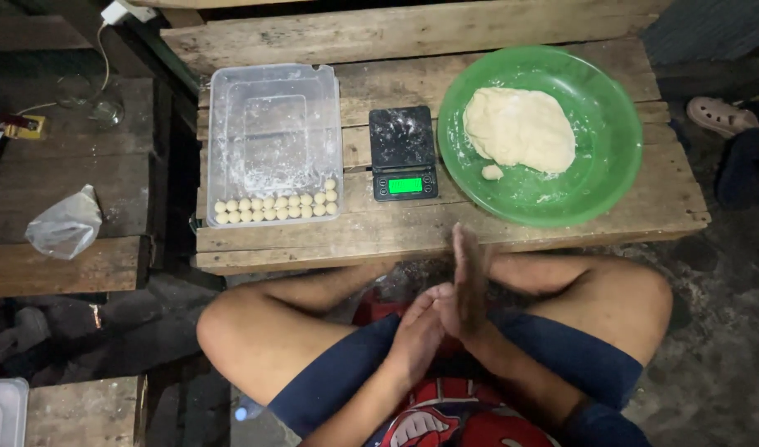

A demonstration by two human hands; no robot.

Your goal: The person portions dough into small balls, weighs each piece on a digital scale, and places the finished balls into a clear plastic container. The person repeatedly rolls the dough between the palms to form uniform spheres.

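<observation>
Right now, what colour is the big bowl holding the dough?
Green: the round plastic bowl is translucent green, dusted with flour, with the pale dough inside. Head view shows it best.

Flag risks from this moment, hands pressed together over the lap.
1. Whatever the left hand and right hand are pressing isn't visible; if it's dough, it could drop onto the lap, not the table.
2. The dough balls touch in tight rows in the tray; they may stick together.

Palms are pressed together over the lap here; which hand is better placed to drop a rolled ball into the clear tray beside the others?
Probably the left hand: the clear tray with its dough balls sits on that side, while the right hand is nearer the green bowl.
</observation>
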